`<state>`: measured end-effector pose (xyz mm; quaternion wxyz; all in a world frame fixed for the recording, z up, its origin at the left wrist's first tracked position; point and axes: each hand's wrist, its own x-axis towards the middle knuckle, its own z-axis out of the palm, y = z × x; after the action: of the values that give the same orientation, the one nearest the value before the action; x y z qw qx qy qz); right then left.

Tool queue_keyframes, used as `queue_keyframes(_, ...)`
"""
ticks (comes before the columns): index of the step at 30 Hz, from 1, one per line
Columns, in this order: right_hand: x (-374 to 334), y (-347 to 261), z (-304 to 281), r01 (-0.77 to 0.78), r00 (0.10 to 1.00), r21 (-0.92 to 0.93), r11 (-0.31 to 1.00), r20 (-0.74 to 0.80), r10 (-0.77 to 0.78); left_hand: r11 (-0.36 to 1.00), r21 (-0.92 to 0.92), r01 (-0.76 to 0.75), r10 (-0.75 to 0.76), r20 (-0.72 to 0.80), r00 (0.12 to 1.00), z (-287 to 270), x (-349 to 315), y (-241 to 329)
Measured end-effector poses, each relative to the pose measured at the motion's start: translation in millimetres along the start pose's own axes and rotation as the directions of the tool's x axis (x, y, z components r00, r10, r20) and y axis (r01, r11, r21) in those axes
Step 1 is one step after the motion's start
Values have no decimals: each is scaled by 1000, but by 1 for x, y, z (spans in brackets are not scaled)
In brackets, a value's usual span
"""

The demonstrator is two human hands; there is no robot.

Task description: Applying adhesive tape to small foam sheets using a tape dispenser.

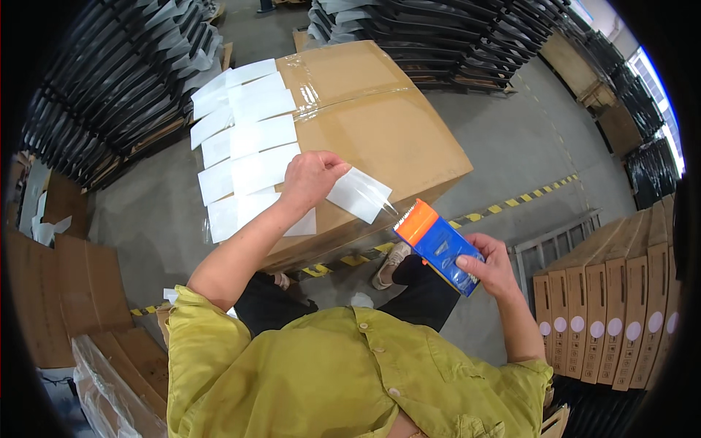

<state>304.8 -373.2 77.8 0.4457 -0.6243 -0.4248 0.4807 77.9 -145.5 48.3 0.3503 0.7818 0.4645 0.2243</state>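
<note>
My left hand (314, 177) pinches the upper left corner of a white paper sheet (359, 194) over the near side of a large cardboard box (380, 139). A strip of clear tape (392, 209) runs from that sheet's right end to the toothed orange edge of a blue tape dispenser (440, 247). My right hand (488, 264) grips the dispenser by its lower end, thumb on top, just off the box's near edge. Several overlapping white sheets (264, 136) lie in two rows along the left part of the box top.
Tall stacks of black slatted parts (109, 80) stand at the far left, with another black stack (445, 36) behind the box. Flat cartons (606, 306) stand on edge at the right, near a metal ladder-like frame (558, 237). Yellow-black tape (511, 202) marks the floor.
</note>
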Motion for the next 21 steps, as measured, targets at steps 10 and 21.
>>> queue_keyframes(10,35,-18,0,-50,995,-89,995,79,57,958,216,-187,231,-205,951,7,10,-32)
queue_keyframes(21,54,-5,1,-89,989,-135,987,104,104,908,417,-41,91,-101,991,17,6,-24)
